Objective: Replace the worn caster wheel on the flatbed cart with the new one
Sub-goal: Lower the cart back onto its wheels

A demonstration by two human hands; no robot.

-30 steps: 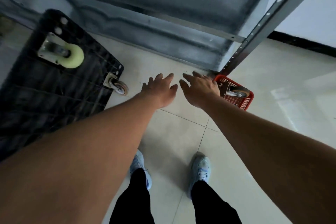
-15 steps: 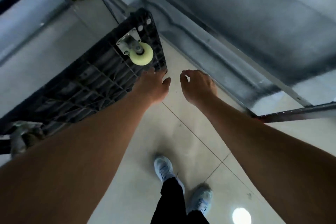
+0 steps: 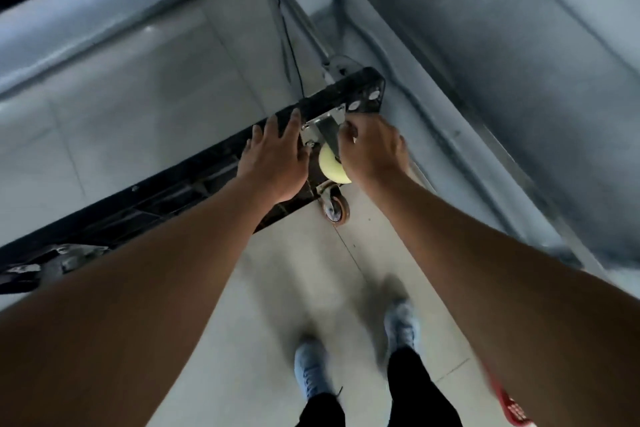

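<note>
The black flatbed cart (image 3: 180,192) stands tipped up on its edge with its ribbed underside facing me. A caster with a pale yellow wheel (image 3: 330,165) and a metal bracket (image 3: 325,130) sits near the cart's far corner. My left hand (image 3: 273,156) lies flat on the underside just left of that bracket, fingers straight. My right hand (image 3: 372,149) is at the bracket's right side, with its fingers curled around the metal. Below them a caster with a brown wheel (image 3: 335,210) touches the tiled floor.
A grey metal cabinet wall (image 3: 502,80) runs along the right, close behind the cart. A red plastic basket (image 3: 512,409) shows at the bottom right edge. My shoes (image 3: 311,371) stand on the pale floor tiles below the cart.
Both hands have reached forward onto the cart: the left one now lies on the underside and the right one holds the yellow caster's bracket. The view has swung left, away from the basket.
</note>
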